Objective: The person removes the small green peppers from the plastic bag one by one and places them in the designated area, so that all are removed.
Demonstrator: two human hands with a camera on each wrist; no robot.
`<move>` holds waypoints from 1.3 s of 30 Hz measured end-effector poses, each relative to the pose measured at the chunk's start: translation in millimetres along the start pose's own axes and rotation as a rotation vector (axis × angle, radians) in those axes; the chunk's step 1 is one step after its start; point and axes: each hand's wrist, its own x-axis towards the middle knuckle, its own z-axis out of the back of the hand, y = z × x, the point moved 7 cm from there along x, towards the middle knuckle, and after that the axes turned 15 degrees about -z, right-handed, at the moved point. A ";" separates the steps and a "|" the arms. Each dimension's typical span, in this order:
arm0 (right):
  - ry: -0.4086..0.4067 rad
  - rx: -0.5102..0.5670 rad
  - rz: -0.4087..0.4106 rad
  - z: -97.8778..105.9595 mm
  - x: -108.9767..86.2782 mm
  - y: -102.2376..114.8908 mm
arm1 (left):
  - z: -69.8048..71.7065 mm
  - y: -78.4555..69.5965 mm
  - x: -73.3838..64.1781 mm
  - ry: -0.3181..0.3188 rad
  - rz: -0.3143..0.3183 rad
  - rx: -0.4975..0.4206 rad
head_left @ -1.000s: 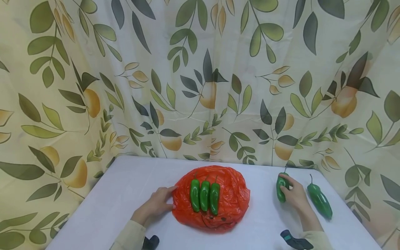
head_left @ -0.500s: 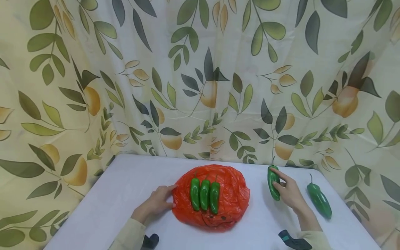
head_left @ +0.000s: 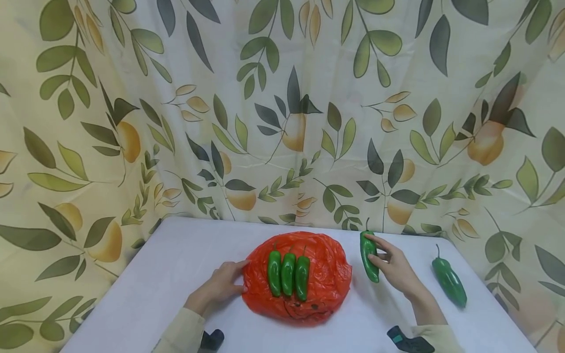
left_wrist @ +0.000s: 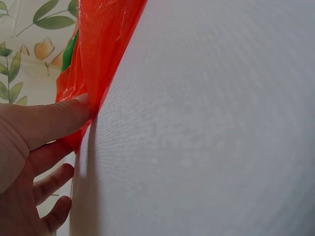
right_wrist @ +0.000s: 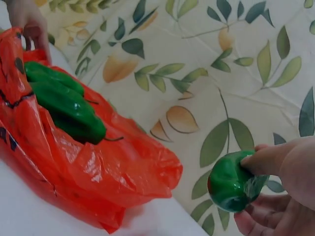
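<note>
A crumpled red plastic bag lies flat on the white table, with three green chili peppers side by side on top of it. At its left edge, my left hand pinches the plastic between thumb and fingers; the left wrist view shows the thumb on the red film. My right hand grips another green pepper just right of the bag, its stem pointing away from me. In the right wrist view this pepper shows end-on between thumb and fingers.
One more green pepper lies near the right side of the white table. A leaf-and-fruit patterned curtain hangs behind the table and along both sides. Dark straps sit by the wrists.
My right hand has carried its pepper leftward, from near the lone pepper on the right toward the bag. The left hand and the three peppers on the bag stay in place.
</note>
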 end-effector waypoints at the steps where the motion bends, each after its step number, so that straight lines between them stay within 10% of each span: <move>1: 0.005 0.010 0.004 -1.2 -0.4 1.5 | 0.3 0.2 0.0 -0.001 0.001 -0.001; 29: 0.198 0.287 0.032 -93.1 -2.3 30.0 | -0.5 1.1 -0.4 -0.007 0.005 0.000; 39: 0.129 0.277 0.012 -125.0 -1.5 28.5 | -0.5 1.9 1.0 -0.013 0.005 0.019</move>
